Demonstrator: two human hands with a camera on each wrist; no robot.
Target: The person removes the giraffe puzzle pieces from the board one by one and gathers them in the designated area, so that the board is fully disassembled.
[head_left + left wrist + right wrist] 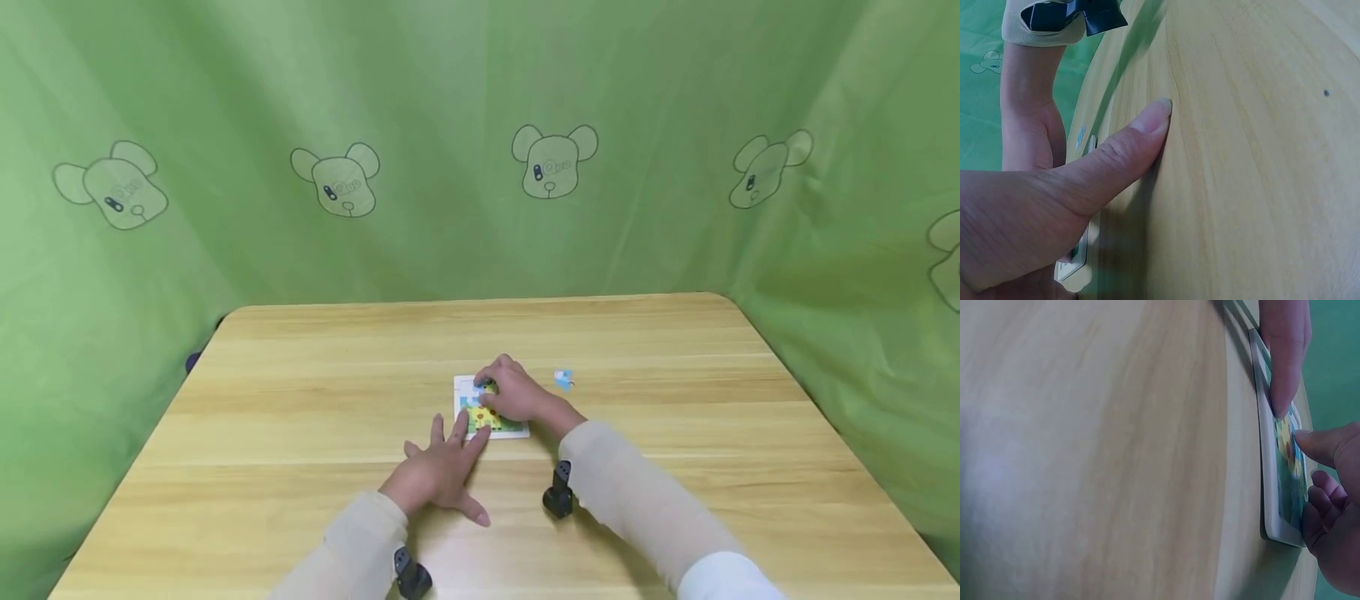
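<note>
A small jigsaw puzzle board (457,393) with a white rim lies on the table, its picture showing a yellow giraffe on green ground. My left hand (441,473) is spread flat, with fingertips touching the board's near left part. Over the upper part, my right hand (516,393) curls its thumb and fingers about a blue-and-yellow puzzle piece (487,387), mostly hidden by the fingers. The right wrist view shows the thumb (1317,442) down at the picture and a left fingertip (1282,403) pressing it. To the right lies a loose blue-and-white piece (564,379).
The wooden table (315,392) reaches well beyond the board on every side. A green curtain (450,242) with bear-head outlines hangs behind and at both sides. Each wrist carries a black camera mount (558,492).
</note>
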